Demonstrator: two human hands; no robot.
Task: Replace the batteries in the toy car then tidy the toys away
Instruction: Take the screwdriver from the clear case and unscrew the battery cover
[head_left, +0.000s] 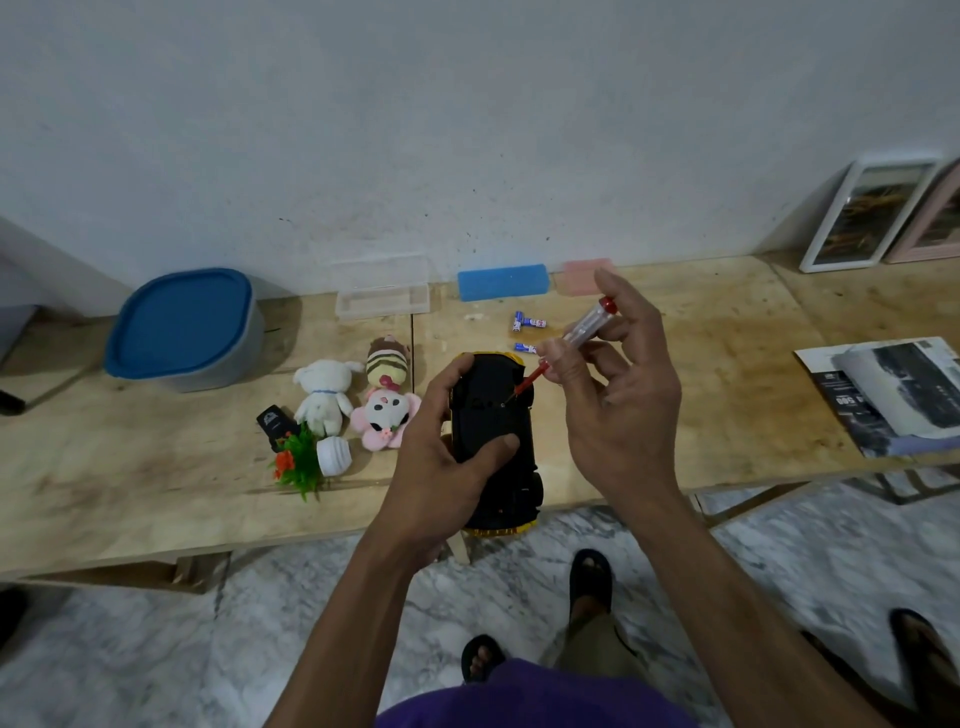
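Observation:
A yellow toy car (493, 415) is turned upside down, its black underside facing me, above the wooden table's front edge. My left hand (441, 462) grips it from the left, thumb across the underside. My right hand (618, 384) holds a screwdriver (576, 338) with a clear handle and red shaft; its tip touches a screw on the car's underside. Three small blue-and-white batteries (527, 327) lie on the table behind the car. Left of the car lie a white plush (324, 395), a striped plush (387, 364) and a pink plush (384, 418).
A blue-lidded grey tub (184, 330) stands at the back left. A clear plastic box (382, 299), a blue box (503, 282) and a pink box (576, 275) sit by the wall. A small black remote (274, 423) and a toppled plastic plant (311, 457) lie nearby. Magazines (893, 395) lie right.

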